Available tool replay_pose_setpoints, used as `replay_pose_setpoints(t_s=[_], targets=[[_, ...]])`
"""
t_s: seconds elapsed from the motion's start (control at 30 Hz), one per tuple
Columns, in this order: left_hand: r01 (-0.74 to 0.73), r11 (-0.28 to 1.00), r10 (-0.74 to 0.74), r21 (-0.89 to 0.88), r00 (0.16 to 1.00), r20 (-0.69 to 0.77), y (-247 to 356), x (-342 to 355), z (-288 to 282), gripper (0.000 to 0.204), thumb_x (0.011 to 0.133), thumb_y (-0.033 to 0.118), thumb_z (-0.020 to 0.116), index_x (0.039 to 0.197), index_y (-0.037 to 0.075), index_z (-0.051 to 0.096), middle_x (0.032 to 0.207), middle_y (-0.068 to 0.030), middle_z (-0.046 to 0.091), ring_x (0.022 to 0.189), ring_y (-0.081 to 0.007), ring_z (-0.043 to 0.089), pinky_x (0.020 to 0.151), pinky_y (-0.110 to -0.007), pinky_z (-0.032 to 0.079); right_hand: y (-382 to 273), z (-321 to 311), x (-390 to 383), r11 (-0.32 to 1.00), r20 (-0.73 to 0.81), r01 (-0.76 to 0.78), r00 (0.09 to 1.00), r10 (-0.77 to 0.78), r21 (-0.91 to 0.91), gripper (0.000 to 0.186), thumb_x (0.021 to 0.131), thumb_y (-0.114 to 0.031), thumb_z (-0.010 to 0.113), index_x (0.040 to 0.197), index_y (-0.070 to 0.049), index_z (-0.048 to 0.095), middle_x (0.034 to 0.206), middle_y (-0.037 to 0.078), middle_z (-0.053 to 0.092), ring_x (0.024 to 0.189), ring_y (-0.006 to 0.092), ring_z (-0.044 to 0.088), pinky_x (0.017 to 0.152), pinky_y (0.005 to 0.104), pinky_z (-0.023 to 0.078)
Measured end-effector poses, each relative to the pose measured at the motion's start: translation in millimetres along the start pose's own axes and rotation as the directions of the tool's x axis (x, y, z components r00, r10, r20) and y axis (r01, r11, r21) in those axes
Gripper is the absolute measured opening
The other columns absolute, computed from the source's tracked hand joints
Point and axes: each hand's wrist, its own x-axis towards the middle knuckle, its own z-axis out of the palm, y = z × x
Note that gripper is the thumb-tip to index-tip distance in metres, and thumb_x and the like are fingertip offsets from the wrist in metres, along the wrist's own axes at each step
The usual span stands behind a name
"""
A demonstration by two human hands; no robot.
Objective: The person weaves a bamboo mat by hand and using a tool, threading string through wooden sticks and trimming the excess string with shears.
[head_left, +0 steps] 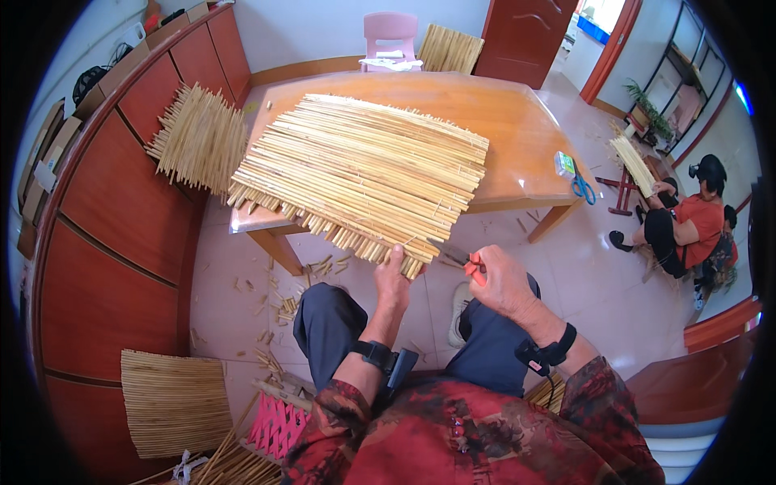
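The left hand grips the stick mat's near corner; the right hand holds red-handled cutters — tips at its right edge, sticks running left to right.

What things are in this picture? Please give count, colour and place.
Table: 1, orange, centre
Cabinet: 1, red-brown, left
Large stick mat: 1, yellow, on table
Tool: 1, red-handled, at mat's near corner
Cut pieces: many, yellow, on floor
Scissors: 1, blue, table's right corner
Small box: 1, green-white, by scissors
Other mats: at least 4, yellow, two by cabinet, one behind table, one right
Chair: 1, pink, behind table
Strapped frame: 1, pink, lower left
Plant: 1, green, upper right
Seated person: at least 1, orange top, right
Sleeves: 2, red-black, lower edge
Left hand: 1, bare, holding mat
Right hand: 1, bare, holding tool
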Motion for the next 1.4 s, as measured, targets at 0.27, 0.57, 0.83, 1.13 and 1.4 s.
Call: replay_pose_setpoints(t_s=[0.27,0.57,0.83,1.13,1.4], targets=[[0.015,1.0,-0.014,0.025,0.999,-0.029,6,-2,2,0.035,0.088,0.029,0.054,0.111,0.003,0.047,0.098,-0.0086,0.059,0.082,-0.0201,0.061,0.062,-0.038,0.054,4,22,8,0.972,0.092,0.122,0.99,-0.105,-0.202,0.023,0.064,-0.014,0.064,0.083,-0.007,0.054,0.08,0.01,0.051,0.079,0.0297,0.052,0.066,0.0393,0.042],[0.399,0.912,-0.404,0.1,0.914,0.036,15,-61,-19,0.044,0.092,0.043,0.042,0.109,0.003,0.051,0.097,-0.0104,0.06,0.087,-0.0193,0.06,0.067,-0.035,0.053,12,13,-21,0.973,0.183,-0.214,0.964,0.195,0.087,0.028,0.068,-0.018,0.064,0.09,-0.003,0.054,0.089,0.014,0.054,0.082,0.0315,0.057,0.069,0.0385,0.046],[0.353,0.847,-0.491,0.397,0.805,0.332,0,-97,-10,0.037,0.088,0.037,0.056,0.101,0.002,0.055,0.093,-0.0076,0.06,0.084,-0.0137,0.06,0.066,-0.028,0.052,-22,27,-67,0.912,0.266,-0.269,0.945,0.189,0.311,0.035,0.07,-0.025,0.067,0.094,-0.004,0.055,0.09,0.015,0.054,0.087,0.0313,0.057,0.074,0.0363,0.046],[0.272,0.786,-0.488,0.555,0.824,0.288,2,-99,-15,0.022,0.09,0.024,0.054,0.092,0.002,0.056,0.083,-0.0064,0.061,0.075,-0.0158,0.061,0.067,-0.031,0.052,-9,18,-61,0.897,0.342,-0.266,0.929,0.142,0.352,0.031,0.079,-0.026,0.061,0.101,-0.004,0.056,0.093,0.015,0.055,0.088,0.0315,0.056,0.075,0.0364,0.046],[0.283,0.871,-0.405,0.4,0.876,0.261,10,-83,12,0.02,0.091,0.02,0.052,0.085,0.001,0.057,0.08,-0.0058,0.06,0.072,-0.0121,0.058,0.067,-0.025,0.049,-16,17,-40,0.978,0.243,-0.126,0.966,0.083,0.167,0.051,0.067,-0.031,0.07,0.107,-0.004,0.053,0.092,0.016,0.05,0.086,0.0332,0.055,0.072,0.0395,0.047]])
